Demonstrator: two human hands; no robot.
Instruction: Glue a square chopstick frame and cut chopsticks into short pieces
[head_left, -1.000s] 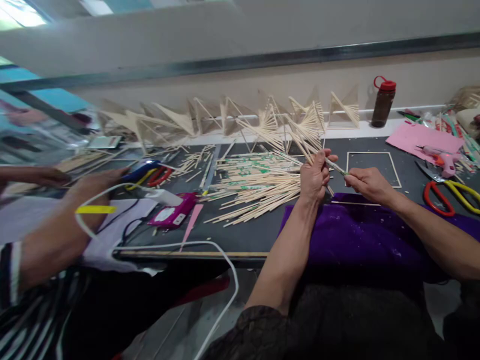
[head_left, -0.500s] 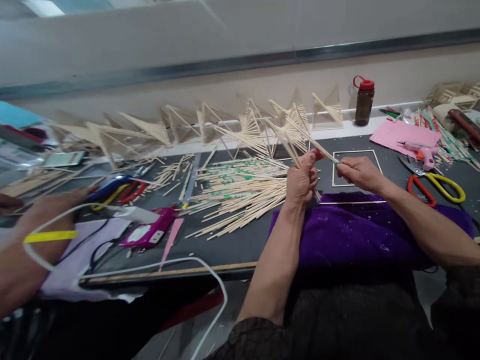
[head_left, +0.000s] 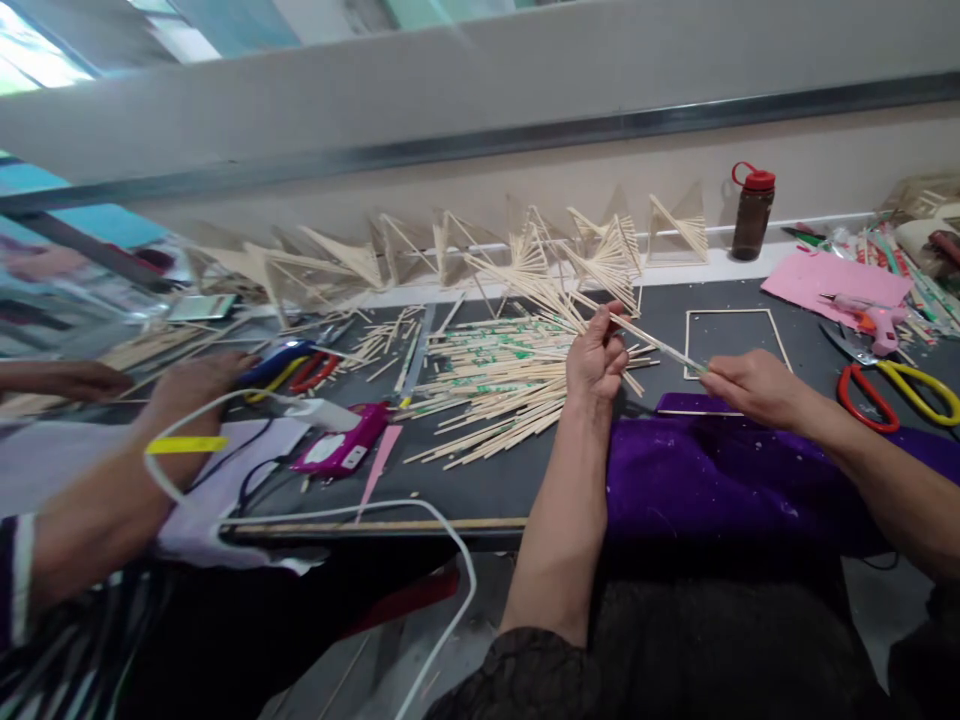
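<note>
Slim wooden sticks (head_left: 510, 425), some in green-printed wrapping, lie in a fanned pile on the dark table. My left hand (head_left: 598, 358) is at the pile's right end, fingers curled and thumb and fingertips closed at one end of a wooden stick (head_left: 656, 343). Other sticks show on both sides of that hand; whether it grips them too is hidden. My right hand (head_left: 757, 388) is closed around the stick's other end, which looks greenish. Behind the right hand lies a square stick frame (head_left: 727, 312). A purple cloth (head_left: 697, 480) covers the table edge below.
Scissors (head_left: 874, 385), a pink glue gun (head_left: 881, 322) and pink paper (head_left: 817, 285) lie right. Stick structures (head_left: 525, 245) and a red-capped bottle (head_left: 752, 215) line the wall. Left are a magenta power adapter (head_left: 345, 440), a white cable (head_left: 442, 555) and another person's arm (head_left: 127, 480).
My hands have moved apart, the right one going right and slightly down with the stick's end. My left fingers have loosened somewhat. The view has shifted left; the other person's hand has moved.
</note>
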